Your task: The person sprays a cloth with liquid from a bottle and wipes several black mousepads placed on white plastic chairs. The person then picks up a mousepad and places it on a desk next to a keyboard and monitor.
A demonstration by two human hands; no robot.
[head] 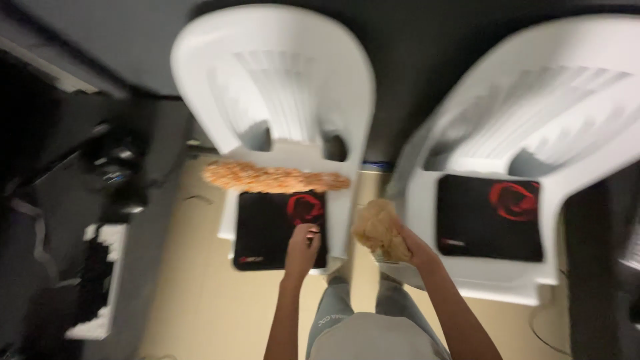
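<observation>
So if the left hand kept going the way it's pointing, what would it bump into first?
The left hand already touches the black mat on the white chair. Going on, it would probably meet the long orange fuzzy thing; blur makes depth uncertain.

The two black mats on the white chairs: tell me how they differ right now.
The left mat has the left hand resting on its right edge; the right mat is untouched. An orange patterned cloth lies along the left mat's far edge; nothing lies by the right mat. The right mat looks wider in this view. Both are black with a red swirl, each on a white plastic chair seat. The right hand holds a crumpled tan cloth between the chairs.
</observation>
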